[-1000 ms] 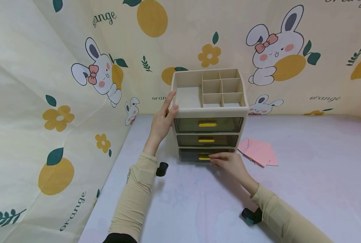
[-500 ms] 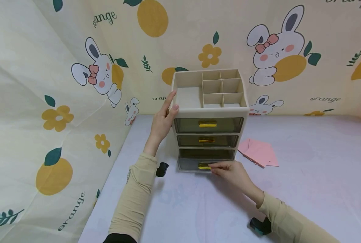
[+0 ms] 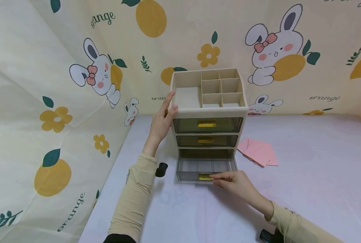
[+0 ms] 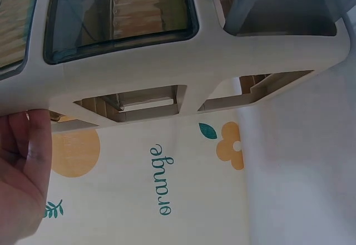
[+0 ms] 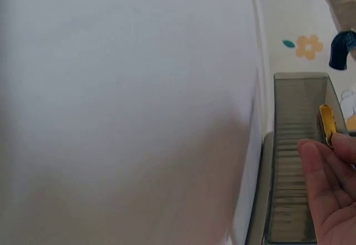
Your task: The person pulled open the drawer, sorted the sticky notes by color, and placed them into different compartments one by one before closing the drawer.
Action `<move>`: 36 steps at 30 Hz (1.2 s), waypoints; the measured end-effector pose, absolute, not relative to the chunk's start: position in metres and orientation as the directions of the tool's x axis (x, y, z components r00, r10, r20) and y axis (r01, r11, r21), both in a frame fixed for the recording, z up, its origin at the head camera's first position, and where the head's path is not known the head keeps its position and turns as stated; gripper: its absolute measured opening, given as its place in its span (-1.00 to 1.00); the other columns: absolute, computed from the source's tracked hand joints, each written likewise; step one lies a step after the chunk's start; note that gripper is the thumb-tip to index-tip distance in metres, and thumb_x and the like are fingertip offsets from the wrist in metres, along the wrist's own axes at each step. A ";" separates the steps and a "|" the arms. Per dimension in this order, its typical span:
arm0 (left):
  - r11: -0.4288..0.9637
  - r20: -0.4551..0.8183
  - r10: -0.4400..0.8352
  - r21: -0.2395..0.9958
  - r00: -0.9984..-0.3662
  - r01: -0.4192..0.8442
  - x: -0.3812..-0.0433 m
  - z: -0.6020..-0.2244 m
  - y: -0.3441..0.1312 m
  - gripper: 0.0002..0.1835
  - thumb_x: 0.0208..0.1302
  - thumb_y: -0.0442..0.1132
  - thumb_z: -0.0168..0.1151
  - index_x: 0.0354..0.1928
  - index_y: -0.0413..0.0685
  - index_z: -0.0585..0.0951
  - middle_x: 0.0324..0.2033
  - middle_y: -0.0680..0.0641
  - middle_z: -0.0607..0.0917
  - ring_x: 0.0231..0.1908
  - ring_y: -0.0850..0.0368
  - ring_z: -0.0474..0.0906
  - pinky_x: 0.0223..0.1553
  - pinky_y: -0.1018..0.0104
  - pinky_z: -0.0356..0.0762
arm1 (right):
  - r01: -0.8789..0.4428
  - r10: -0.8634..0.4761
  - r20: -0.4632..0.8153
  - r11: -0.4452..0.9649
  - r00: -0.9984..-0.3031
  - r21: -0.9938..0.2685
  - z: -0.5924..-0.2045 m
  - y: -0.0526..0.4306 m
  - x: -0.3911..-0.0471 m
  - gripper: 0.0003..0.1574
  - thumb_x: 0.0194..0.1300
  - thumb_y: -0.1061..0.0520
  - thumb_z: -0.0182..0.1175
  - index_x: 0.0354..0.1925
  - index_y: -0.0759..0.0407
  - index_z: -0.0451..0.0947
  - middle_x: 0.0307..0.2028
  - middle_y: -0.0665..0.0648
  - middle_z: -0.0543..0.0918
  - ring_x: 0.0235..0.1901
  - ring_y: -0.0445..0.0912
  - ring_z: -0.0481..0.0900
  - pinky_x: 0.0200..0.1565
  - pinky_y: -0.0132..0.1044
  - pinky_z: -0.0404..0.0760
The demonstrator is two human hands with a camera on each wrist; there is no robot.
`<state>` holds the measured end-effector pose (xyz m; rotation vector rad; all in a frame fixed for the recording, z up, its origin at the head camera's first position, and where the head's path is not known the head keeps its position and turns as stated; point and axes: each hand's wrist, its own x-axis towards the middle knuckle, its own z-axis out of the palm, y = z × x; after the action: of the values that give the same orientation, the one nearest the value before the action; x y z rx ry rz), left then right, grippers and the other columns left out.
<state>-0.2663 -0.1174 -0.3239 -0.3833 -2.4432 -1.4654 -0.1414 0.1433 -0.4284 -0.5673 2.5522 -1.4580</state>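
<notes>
On a pale tabletop point(image 3: 314, 195), the smoky bottom drawer point(image 3: 187, 176) (see-through) stands open, its yellow handle point(image 3: 203, 177) pinched by the right hand point(image 3: 239, 186); the left hand point(image 3: 160, 124) rests, fingers extended, against the cream desk organizer point(image 3: 210, 113), near pink papers point(image 3: 259, 152).

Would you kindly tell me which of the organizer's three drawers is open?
It is the bottom drawer, whose yellow handle the right hand grips: it juts out from the organizer, while the top drawer and middle drawer are shut.
</notes>
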 end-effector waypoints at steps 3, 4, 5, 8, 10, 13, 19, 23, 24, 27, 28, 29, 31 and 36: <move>0.453 0.358 0.090 0.817 -0.929 0.358 -0.267 -0.324 -0.117 -0.26 -0.04 0.66 -0.27 0.27 0.83 0.10 0.00 -0.22 0.52 -0.55 0.06 0.31 -0.57 0.33 0.26 | -0.249 -0.408 0.049 0.452 -0.912 -0.857 -0.426 0.144 -0.135 -0.73 0.20 0.06 0.24 -0.13 0.09 0.68 -0.23 0.11 0.74 -0.34 -0.30 0.68 -0.37 -0.47 0.57; 0.453 0.358 0.089 0.816 -0.929 0.358 -0.267 -0.324 -0.117 -0.25 -0.05 0.66 -0.27 0.27 0.84 0.10 0.01 -0.21 0.52 -0.54 0.06 0.31 -0.57 0.33 0.26 | -0.249 -0.414 0.047 0.448 -0.909 -0.858 -0.425 0.144 -0.133 -0.73 0.21 0.06 0.24 -0.12 0.09 0.68 -0.21 0.12 0.74 -0.32 -0.32 0.67 -0.36 -0.47 0.57; 0.453 0.358 0.088 0.817 -0.930 0.357 -0.267 -0.324 -0.117 -0.25 -0.06 0.67 -0.27 0.27 0.84 0.10 0.05 -0.21 0.50 -0.54 0.06 0.31 -0.57 0.33 0.26 | -0.248 -0.421 0.043 0.445 -0.906 -0.861 -0.424 0.144 -0.131 -0.72 0.21 0.06 0.23 -0.11 0.09 0.68 -0.18 0.12 0.73 -0.31 -0.34 0.66 -0.35 -0.47 0.57; 0.455 0.359 0.084 0.816 -0.930 0.356 -0.267 -0.325 -0.117 -0.25 -0.06 0.67 -0.28 0.27 0.84 0.09 0.08 -0.20 0.49 -0.54 0.05 0.32 -0.57 0.32 0.26 | -0.258 -0.443 0.046 0.431 -0.895 -0.865 -0.422 0.144 -0.127 -0.70 0.23 0.06 0.21 -0.09 0.12 0.66 -0.14 0.15 0.71 -0.29 -0.38 0.64 -0.36 -0.48 0.57; 0.460 0.359 0.083 0.814 -0.930 0.355 -0.266 -0.324 -0.118 -0.26 -0.05 0.67 -0.29 0.27 0.84 0.09 0.08 -0.19 0.49 -0.53 0.04 0.32 -0.56 0.31 0.26 | -0.264 -0.450 0.049 0.429 -0.892 -0.864 -0.421 0.144 -0.125 -0.70 0.24 0.07 0.21 -0.08 0.13 0.66 -0.13 0.17 0.71 -0.32 -0.42 0.61 -0.41 -0.48 0.54; 0.463 0.357 0.082 0.813 -0.930 0.353 -0.266 -0.324 -0.118 -0.26 -0.05 0.66 -0.29 0.27 0.85 0.09 0.10 -0.18 0.49 -0.49 0.04 0.34 -0.55 0.31 0.27 | -0.270 -0.458 0.049 0.431 -0.888 -0.861 -0.422 0.144 -0.123 -0.70 0.24 0.10 0.20 -0.08 0.15 0.65 -0.14 0.18 0.71 -0.37 -0.45 0.58 -0.50 -0.49 0.47; 0.461 0.352 0.078 0.817 -0.933 0.347 -0.266 -0.323 -0.118 -0.24 -0.07 0.68 -0.29 0.27 0.83 0.09 0.07 -0.20 0.49 -0.50 0.04 0.32 -0.55 0.31 0.25 | -0.290 -0.478 0.053 0.437 -0.877 -0.851 -0.427 0.146 -0.119 -0.68 0.25 0.05 0.20 -0.07 0.14 0.65 -0.13 0.17 0.71 -0.36 -0.47 0.53 -0.48 -0.49 0.47; 0.462 0.353 0.080 0.816 -0.932 0.349 -0.266 -0.322 -0.118 -0.22 -0.08 0.68 -0.29 0.28 0.81 0.10 0.09 -0.20 0.47 -0.52 0.04 0.32 -0.56 0.31 0.25 | -0.260 -0.485 0.027 0.420 -0.874 -0.869 -0.428 0.146 -0.118 -0.65 0.25 -0.01 0.19 -0.05 0.11 0.64 -0.12 0.17 0.71 -0.31 -0.45 0.58 -0.40 -0.48 0.54; 0.463 0.354 0.080 0.814 -0.932 0.349 -0.266 -0.322 -0.118 -0.21 -0.08 0.68 -0.30 0.29 0.81 0.10 0.10 -0.21 0.47 -0.51 0.03 0.33 -0.55 0.31 0.26 | -0.251 -0.486 0.020 0.415 -0.874 -0.874 -0.428 0.145 -0.118 -0.65 0.25 -0.02 0.19 -0.06 0.11 0.64 -0.13 0.17 0.71 -0.31 -0.44 0.58 -0.39 -0.47 0.54; 0.468 0.356 0.083 0.811 -0.931 0.351 -0.267 -0.322 -0.117 -0.21 -0.08 0.68 -0.30 0.29 0.79 0.10 0.15 -0.21 0.46 -0.44 0.02 0.37 -0.52 0.29 0.29 | -0.233 -0.491 0.007 0.399 -0.871 -0.887 -0.426 0.144 -0.116 -0.64 0.25 -0.03 0.19 -0.08 0.13 0.65 -0.19 0.16 0.73 -0.32 -0.41 0.61 -0.37 -0.46 0.56; 0.469 0.355 0.083 0.811 -0.931 0.351 -0.267 -0.322 -0.117 -0.21 -0.08 0.68 -0.30 0.29 0.79 0.10 0.15 -0.21 0.45 -0.43 0.01 0.38 -0.51 0.29 0.29 | -0.232 -0.493 0.009 0.394 -0.870 -0.889 -0.425 0.143 -0.116 -0.64 0.25 -0.03 0.19 -0.09 0.15 0.65 -0.22 0.15 0.74 -0.33 -0.41 0.61 -0.37 -0.45 0.56; 0.470 0.354 0.082 0.810 -0.931 0.350 -0.267 -0.322 -0.117 -0.21 -0.08 0.69 -0.30 0.29 0.79 0.10 0.17 -0.20 0.44 -0.41 0.00 0.38 -0.51 0.29 0.29 | -0.230 -0.495 0.011 0.384 -0.869 -0.894 -0.424 0.143 -0.115 -0.63 0.25 -0.03 0.19 -0.09 0.17 0.65 -0.24 0.16 0.74 -0.34 -0.40 0.61 -0.37 -0.45 0.57; 0.469 0.352 0.083 0.812 -0.932 0.349 -0.267 -0.323 -0.117 -0.21 -0.09 0.69 -0.30 0.29 0.80 0.10 0.17 -0.19 0.44 -0.41 0.01 0.37 -0.52 0.29 0.28 | -0.224 -0.501 0.020 0.350 -0.865 -0.910 -0.421 0.142 -0.115 -0.63 0.25 0.00 0.20 -0.09 0.21 0.64 -0.28 0.18 0.74 -0.37 -0.35 0.63 -0.38 -0.43 0.59; 0.465 0.355 0.082 0.813 -0.931 0.351 -0.266 -0.324 -0.117 -0.21 -0.08 0.68 -0.29 0.28 0.81 0.10 -0.02 -0.23 0.52 -0.49 0.04 0.32 -0.55 0.31 0.25 | -0.249 -0.494 0.093 0.261 -0.864 -0.933 -0.409 0.145 -0.118 -0.68 0.27 0.09 0.17 -0.08 0.24 0.61 -0.32 0.25 0.72 -0.37 -0.28 0.65 -0.33 -0.36 0.63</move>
<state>-0.2665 -0.1169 -0.3241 -0.3710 -2.4508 -1.4528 -0.1177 0.1448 -0.4095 -0.6950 2.3121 -1.6469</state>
